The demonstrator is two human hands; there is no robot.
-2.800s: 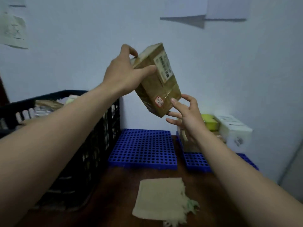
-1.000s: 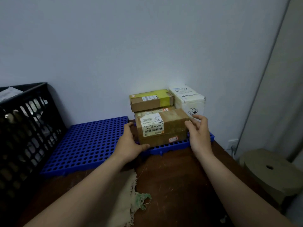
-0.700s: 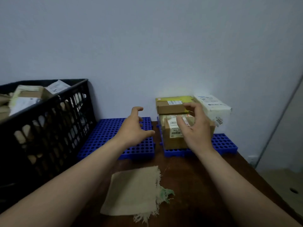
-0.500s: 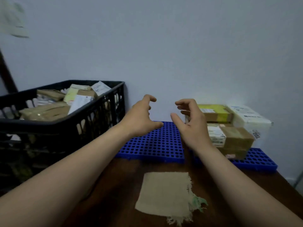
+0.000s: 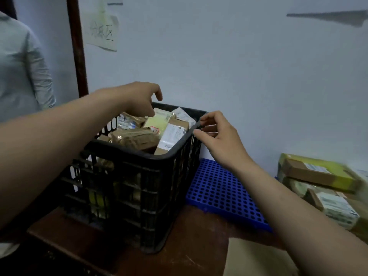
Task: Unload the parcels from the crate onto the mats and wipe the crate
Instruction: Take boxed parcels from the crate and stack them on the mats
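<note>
A black slatted crate [image 5: 127, 188] stands on the wooden table, filled with several parcels; a pale yellow one [image 5: 157, 123] and a brown one with a white label [image 5: 173, 134] lie on top. My left hand [image 5: 141, 99] hovers over the crate's far side with loosely curled fingers, holding nothing. My right hand [image 5: 217, 136] hangs at the crate's right rim, fingers relaxed and empty. A blue perforated mat [image 5: 221, 194] lies bare right of the crate. Stacked parcels [image 5: 318, 176] sit on the mat at the far right.
A beige cloth [image 5: 256, 259] lies on the table near the front edge. A person in a light shirt [image 5: 22, 68] stands at the left beside a dark post [image 5: 77, 46]. The wall runs close behind the crate.
I set the brown parcel on the right mat and let go of it. Both hands then swung left, empty, to the crate.
</note>
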